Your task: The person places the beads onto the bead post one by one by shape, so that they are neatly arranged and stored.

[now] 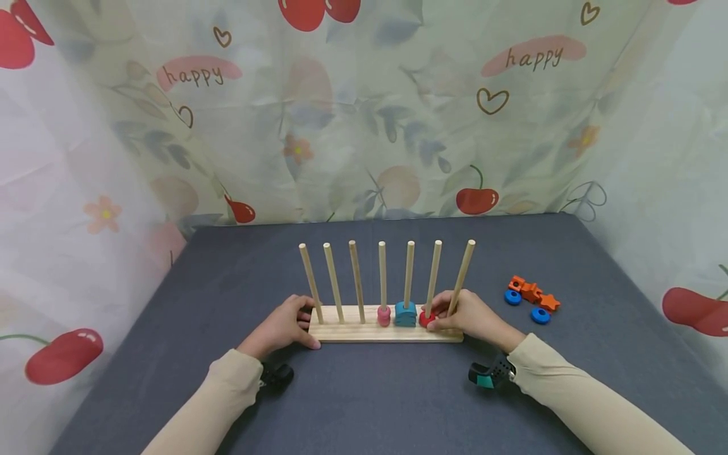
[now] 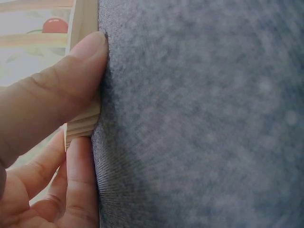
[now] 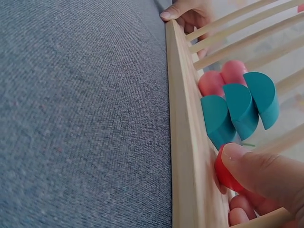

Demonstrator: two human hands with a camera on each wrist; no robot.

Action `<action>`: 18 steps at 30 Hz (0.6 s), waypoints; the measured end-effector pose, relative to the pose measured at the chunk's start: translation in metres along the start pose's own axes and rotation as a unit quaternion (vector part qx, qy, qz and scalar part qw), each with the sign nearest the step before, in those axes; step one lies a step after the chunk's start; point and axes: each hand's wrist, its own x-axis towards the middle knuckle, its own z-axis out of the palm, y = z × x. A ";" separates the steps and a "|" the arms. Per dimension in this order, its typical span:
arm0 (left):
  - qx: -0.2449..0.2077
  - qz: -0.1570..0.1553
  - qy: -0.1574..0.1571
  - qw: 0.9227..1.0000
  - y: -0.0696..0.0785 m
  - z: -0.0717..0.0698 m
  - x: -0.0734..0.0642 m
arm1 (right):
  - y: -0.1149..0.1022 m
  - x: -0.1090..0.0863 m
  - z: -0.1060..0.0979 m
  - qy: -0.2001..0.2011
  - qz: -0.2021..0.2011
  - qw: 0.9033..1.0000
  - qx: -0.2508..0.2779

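Observation:
A wooden peg board (image 1: 341, 332) with several upright pegs lies on the table. My left hand (image 1: 289, 323) grips its left end, the thumb (image 2: 78, 71) against the front edge and the fingers around the end. With thumb and fingers, my right hand (image 1: 471, 316) pinches a red piece (image 3: 223, 172) low on the second peg from the right, at the base; the hand partly covers it. Teal half-round pieces (image 1: 406, 315) are stacked on the peg to its left. Two pink beads (image 1: 383, 316) sit on the middle peg. The three left pegs are bare.
Right of the board lie loose orange pieces (image 1: 531, 292), one of them a star (image 1: 550, 303), and two blue rings (image 1: 540, 315). A dark grey cloth covers the table (image 1: 364, 404). Patterned curtains (image 1: 364, 126) hang behind and at both sides.

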 end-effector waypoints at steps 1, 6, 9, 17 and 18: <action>-0.001 0.000 0.000 1.000 0.000 0.000 0.000 | 0.000 0.000 0.000 0.000 0.002 1.000 0.001; 0.000 0.002 0.002 1.000 -0.001 0.000 0.000 | -0.001 -0.006 -0.004 -0.003 0.020 1.000 0.019; 0.000 0.003 0.000 1.000 -0.001 0.000 0.001 | -0.001 -0.013 -0.007 -0.001 0.030 0.999 0.039; 0.001 0.001 0.002 1.000 -0.001 0.000 0.001 | -0.003 -0.032 -0.029 0.031 0.015 0.998 0.057; 0.001 0.001 0.002 1.000 -0.002 0.000 0.001 | -0.004 -0.036 -0.033 0.039 0.015 0.998 0.052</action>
